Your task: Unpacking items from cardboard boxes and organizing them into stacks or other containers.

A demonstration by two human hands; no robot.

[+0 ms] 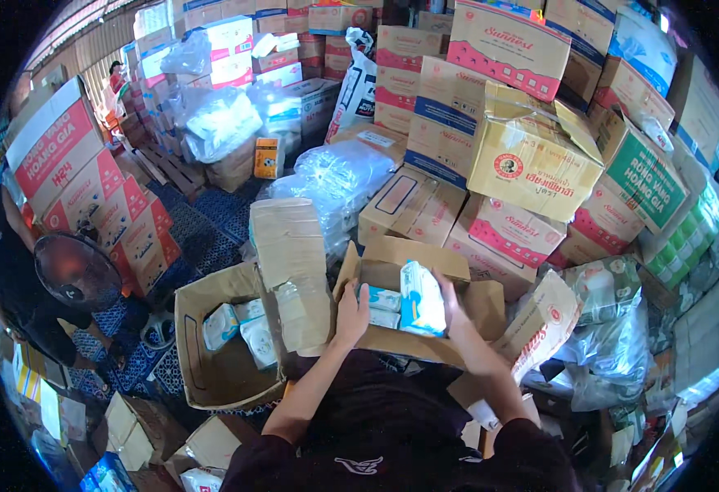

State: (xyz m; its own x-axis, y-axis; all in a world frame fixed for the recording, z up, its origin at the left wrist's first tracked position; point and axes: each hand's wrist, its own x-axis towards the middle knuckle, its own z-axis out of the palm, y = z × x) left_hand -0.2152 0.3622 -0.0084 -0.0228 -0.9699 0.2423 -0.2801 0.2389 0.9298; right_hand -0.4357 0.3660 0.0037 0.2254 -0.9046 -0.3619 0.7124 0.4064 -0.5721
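Just ahead of the person's chest, both bare forearms rise from the lower edge and converge on an open cardboard box [392,271] with its flaps spread wide. Left hand [351,316] sits on the box's near-left rim, fingers curled over the cardboard edge and gripping it, the wrist nearly straight and the forearm slanting up from the lower left. Right hand [451,302] reaches in from the right, elbow bent, and is wrapped around the back of a white and blue soft packet [422,299] that stands upright inside the box (only the thumb side and knuckles show, the fingertips are hidden behind the packet). More white and blue packets [384,305] lie flat in the box just to the left of the held one, touching it.

To the left stands a second open carton [212,361] on the floor, holding similar packets [241,328], with a tall folded flap [290,246] between the two boxes. Stacked printed cartons [532,156] fill the background, and another person [40,303] crouches at the far left.
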